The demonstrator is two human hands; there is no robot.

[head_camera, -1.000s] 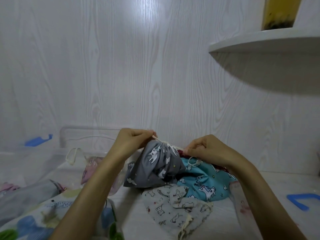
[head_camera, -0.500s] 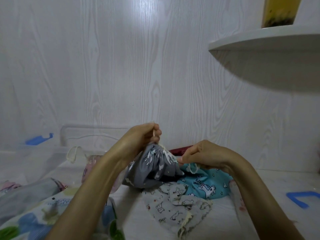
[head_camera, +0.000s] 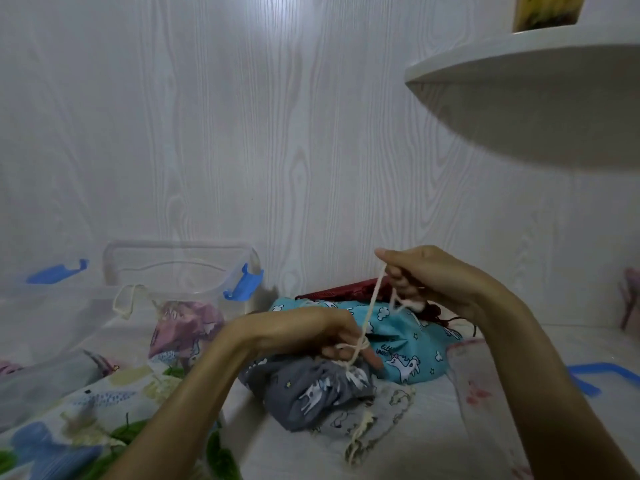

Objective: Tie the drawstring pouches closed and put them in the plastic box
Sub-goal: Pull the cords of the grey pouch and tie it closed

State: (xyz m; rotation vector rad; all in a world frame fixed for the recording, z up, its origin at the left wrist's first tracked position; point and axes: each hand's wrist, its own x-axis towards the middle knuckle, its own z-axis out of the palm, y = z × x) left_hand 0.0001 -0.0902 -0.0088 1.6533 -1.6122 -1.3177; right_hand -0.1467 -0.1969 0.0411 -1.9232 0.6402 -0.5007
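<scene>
A grey drawstring pouch (head_camera: 308,393) with white animal prints lies low in the middle, its neck gathered tight. My left hand (head_camera: 332,337) rests on top of the neck, with the cream drawstring (head_camera: 367,317) looped around its fingers. My right hand (head_camera: 426,282) is raised above and to the right, pinching the cord's upper end and pulling it taut. A teal unicorn pouch (head_camera: 408,344) lies behind the grey one. A pale printed pouch (head_camera: 374,414) lies under it. The clear plastic box (head_camera: 180,271) with blue clips stands at the back left, a pink pouch (head_camera: 187,327) in front of it.
A white wall stands close behind. A white shelf (head_camera: 519,74) juts out at upper right. A clear lid with a blue rim (head_camera: 585,375) lies at the right. Another clear container (head_camera: 38,306) and a colourful printed cloth (head_camera: 69,420) fill the left. A red object (head_camera: 339,292) lies behind the teal pouch.
The grey pouch dropped from between both hands to the surface. My left hand came down onto its neck, and my right hand rose to the right, drawing the cord up.
</scene>
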